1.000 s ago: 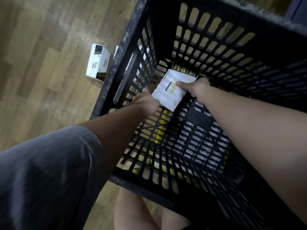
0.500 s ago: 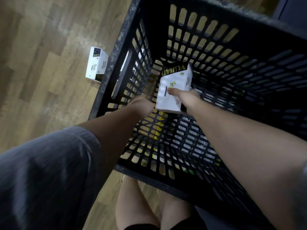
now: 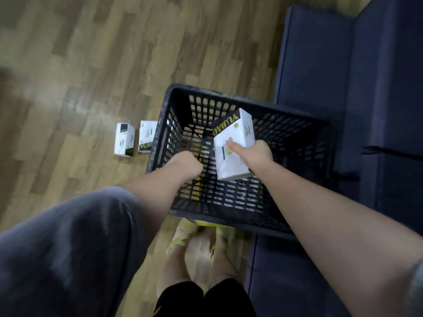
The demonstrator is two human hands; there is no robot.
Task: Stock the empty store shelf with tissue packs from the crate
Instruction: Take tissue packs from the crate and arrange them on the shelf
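Two hands are working over the black slatted plastic crate (image 3: 229, 209): the right hand (image 3: 256, 154) is gripping a white rectangular tissue pack (image 3: 233, 143), while the left hand (image 3: 186, 163) is curled, its fingers hidden.

single head cam, looking steeply down past both forearms; left hand (image 3: 186, 164) and right hand (image 3: 256, 154) mid-frame, crate (image 3: 297, 124) just beyond them.

Right hand (image 3: 256, 154) gripping, thumb on top; left hand (image 3: 186, 164) seemingly fisted (fingers hidden).
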